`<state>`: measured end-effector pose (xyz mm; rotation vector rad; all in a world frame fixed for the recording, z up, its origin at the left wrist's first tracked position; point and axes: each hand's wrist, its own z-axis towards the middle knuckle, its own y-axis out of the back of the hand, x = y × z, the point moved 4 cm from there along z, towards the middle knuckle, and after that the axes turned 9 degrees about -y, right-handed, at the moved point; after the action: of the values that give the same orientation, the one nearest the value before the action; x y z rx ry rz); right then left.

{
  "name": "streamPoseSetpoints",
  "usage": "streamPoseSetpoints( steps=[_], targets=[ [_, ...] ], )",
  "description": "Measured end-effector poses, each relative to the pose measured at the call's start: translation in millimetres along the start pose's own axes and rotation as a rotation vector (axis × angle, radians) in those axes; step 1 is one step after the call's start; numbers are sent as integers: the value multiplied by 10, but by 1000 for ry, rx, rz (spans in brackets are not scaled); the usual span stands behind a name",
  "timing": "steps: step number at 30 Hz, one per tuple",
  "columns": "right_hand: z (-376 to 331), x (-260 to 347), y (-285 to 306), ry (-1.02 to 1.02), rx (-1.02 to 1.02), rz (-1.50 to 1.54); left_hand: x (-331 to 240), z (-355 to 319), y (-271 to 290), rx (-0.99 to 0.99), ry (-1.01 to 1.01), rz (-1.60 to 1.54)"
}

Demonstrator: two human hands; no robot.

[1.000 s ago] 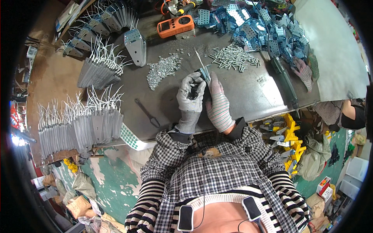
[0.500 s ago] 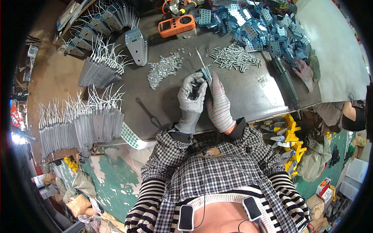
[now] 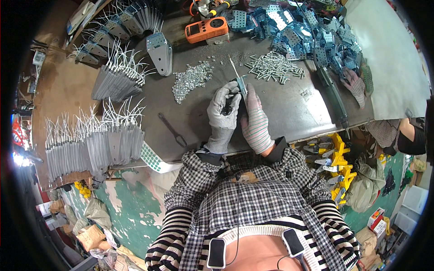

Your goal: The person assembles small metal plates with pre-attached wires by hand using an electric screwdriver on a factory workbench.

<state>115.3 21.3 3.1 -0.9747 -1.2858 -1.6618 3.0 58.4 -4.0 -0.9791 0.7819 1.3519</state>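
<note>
My left hand [image 3: 223,108], in a grey glove, and my right hand [image 3: 254,118], in a pink striped glove, meet over the dark metal table [image 3: 294,108]. Together they hold a small grey metal bracket [image 3: 242,84] with a thin white wire [image 3: 233,67] sticking up from it. My left fingers pinch something dark and small at the bracket's lower end; what it is I cannot tell. A pile of small shiny nuts [image 3: 192,79] lies just left of my hands. A heap of bolts [image 3: 273,67] lies up and to the right.
Rows of finished brackets with white wires [image 3: 92,147] fill the table's left side, more [image 3: 118,77] behind them. A dark wrench [image 3: 172,130] lies near the front edge. An orange meter [image 3: 206,29], blue-grey perforated plates [image 3: 307,31] and a long dark tool [image 3: 333,97] sit at back and right.
</note>
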Motion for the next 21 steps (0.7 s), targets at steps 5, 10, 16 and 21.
streamPoseSetpoints(
  steps=[5,10,16,21],
  targets=[
    [16,-76,-57,-26,0,-19,-344,77,-64,120,-335,458],
    [31,2,34,-60,19,-36,-350,119,-85,174,-398,613],
    [524,-185,1757,-97,-293,-1044,-253,86,-3,194,-330,462],
    [514,-1004,2737,-382,-194,-846,-242,116,-64,220,-365,432]
  ],
)
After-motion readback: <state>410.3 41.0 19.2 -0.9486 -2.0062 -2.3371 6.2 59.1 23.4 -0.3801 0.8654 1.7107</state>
